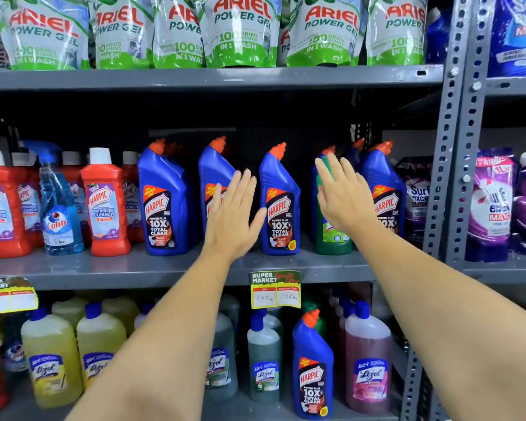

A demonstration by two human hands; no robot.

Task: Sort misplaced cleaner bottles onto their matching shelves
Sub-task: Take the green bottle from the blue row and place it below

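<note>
Blue Harpic bottles (279, 202) with orange caps line the middle shelf (152, 268). Among them stands a green bottle (331, 235), partly hidden behind my right hand (343, 196), whose fingers are spread in front of its neck. My left hand (234, 214) is open with fingers apart, held in front of another blue Harpic bottle (214, 165) without gripping it. On the lower shelf a lone blue Harpic bottle (312, 369) stands among Lizol bottles (263, 363). A blue Colin spray bottle (60, 208) sits among red Harpic bathroom cleaner bottles (105, 205) at the left.
Ariel Power Gel pouches (240, 31) fill the top shelf. A grey perforated upright (456, 147) divides off the right bay, which holds purple Surf Excel pouches (492, 205). Yellow Lizol bottles (50, 360) and a pink one (368, 369) stand below. A price tag (275, 290) hangs from the shelf edge.
</note>
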